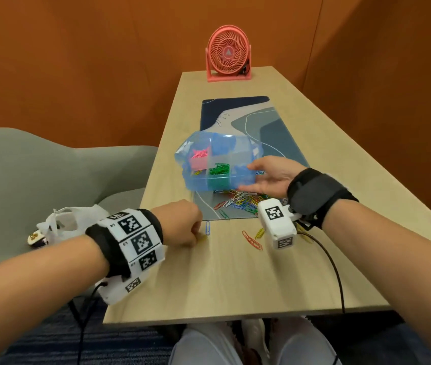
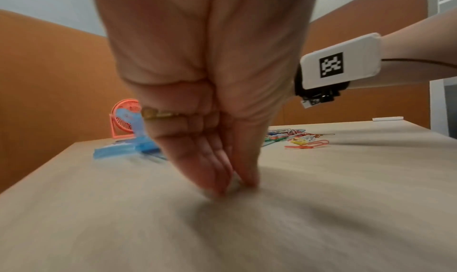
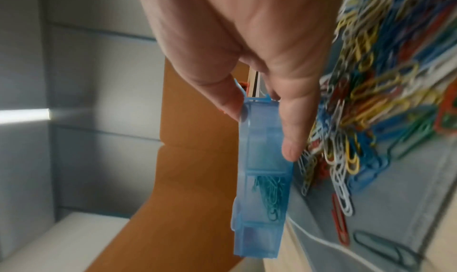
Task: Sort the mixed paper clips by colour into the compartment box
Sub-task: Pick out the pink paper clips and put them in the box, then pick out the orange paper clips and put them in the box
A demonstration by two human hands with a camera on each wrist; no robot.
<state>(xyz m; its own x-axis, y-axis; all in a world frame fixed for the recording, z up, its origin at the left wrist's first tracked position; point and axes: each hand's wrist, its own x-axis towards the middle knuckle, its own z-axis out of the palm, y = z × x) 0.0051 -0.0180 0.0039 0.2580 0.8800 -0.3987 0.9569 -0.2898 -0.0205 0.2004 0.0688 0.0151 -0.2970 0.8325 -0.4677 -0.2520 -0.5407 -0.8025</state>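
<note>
In the head view, the right hand holds the translucent blue plastic compartment box lifted and tilted above the heap of mixed coloured paper clips on the grey-blue desk mat. Pink and green clips lie in separate compartments. The left hand is on the light wooden table, beside a single blue clip.

In the left wrist view, its fingertips are pressed together on the table; a clip between them I cannot tell.

In the right wrist view, thumb and fingers clamp the box edge.
</note>
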